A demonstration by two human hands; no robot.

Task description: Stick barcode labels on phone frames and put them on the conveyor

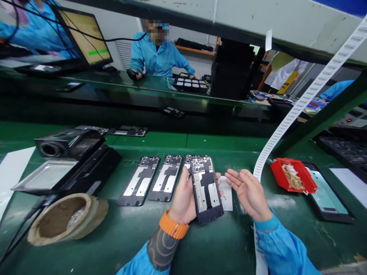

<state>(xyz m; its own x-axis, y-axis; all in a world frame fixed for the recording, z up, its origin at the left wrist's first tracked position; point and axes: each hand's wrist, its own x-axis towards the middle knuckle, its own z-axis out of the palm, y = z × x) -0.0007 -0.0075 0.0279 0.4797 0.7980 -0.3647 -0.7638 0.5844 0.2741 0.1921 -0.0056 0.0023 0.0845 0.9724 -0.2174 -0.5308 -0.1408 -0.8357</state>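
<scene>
My left hand (183,200) is closed around an opened phone (207,191), holding it tilted above the green bench (226,244). The phone's circuit board and silvery inner frame face me. To its right, my right hand (250,191) hovers with fingers stretched out and nothing in it. Two similar opened phones, one at the left (139,181) and another phone (166,178) beside it, lie in a row on the bench. A third phone (191,157) is mostly hidden behind the held one. Partly covered by my left fingers, a white printed slip (228,198) lies on the bench.
Left stand a black device with a metal tray (47,176) and a round clay-like pot (99,215). Right are a red bin (279,173) with tan bands, a tablet-like device (329,191) and a hanging label strip (295,110). A co-worker (156,57) sits across.
</scene>
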